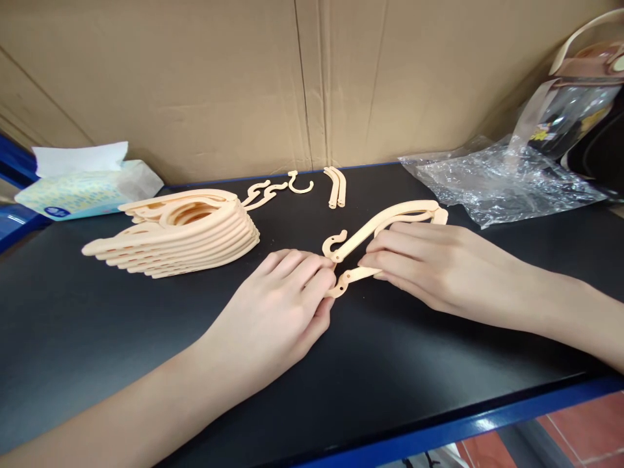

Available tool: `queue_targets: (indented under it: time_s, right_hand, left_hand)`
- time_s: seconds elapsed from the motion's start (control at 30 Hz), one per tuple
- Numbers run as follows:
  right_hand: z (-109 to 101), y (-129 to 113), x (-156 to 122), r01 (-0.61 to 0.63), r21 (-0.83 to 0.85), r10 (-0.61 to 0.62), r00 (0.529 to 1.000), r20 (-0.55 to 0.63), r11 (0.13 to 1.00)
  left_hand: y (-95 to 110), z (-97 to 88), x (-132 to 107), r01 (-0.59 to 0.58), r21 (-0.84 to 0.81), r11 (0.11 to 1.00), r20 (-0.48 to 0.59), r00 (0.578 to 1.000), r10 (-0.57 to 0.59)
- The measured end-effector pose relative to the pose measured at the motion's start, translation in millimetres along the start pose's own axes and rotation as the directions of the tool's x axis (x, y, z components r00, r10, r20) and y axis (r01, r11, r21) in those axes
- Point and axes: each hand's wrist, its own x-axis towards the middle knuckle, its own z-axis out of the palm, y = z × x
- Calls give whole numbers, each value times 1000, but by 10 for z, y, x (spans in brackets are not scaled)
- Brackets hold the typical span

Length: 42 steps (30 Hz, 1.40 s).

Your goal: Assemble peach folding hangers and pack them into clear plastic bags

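A cream plastic folding hanger (405,209) with jointed arms lies between my hands over the black tabletop. Fingers of my left hand (287,296) are closed on its left end, pinching a rounded hook piece low down; part of that piece is hidden behind the fingers. Another small curved hook end sticks up just above them. My right hand (439,273) is wrapped over the hanger's lower arm, covering much of its right side. To the left of my hands sits a stack of cream hangers (209,244), several deep.
Behind the stack lie loose hanger pieces (267,193), a single hook (301,189) and two curved arms (336,188). A tissue pack (92,188) stands at the far left. Crinkled clear plastic (487,182) and a bottle (580,110) are at the right. Cardboard (195,84) walls the back.
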Motion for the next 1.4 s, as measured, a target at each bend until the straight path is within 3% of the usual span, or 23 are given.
queue_targets:
  time_s: [0.33,0.63,0.97,1.4]
  right_hand:
    - [-21,5,7,-185,95,186,983,-2,978]
    - [15,32,-21,-348,141,356,934,-30,927]
    - [22,35,-13,-367,210,374,927,6,906]
    - [37,34,-4,-361,228,363,931,36,904]
  left_hand:
    - [15,-5,9,15,2,1000,9,1000,-15]
    - [17,6,5,9,2,1000,-37,999,-9]
    - [59,-38,45,-28,28,999,-82,996,30]
    - [81,13,22,-147,29,989,-42,988,148]
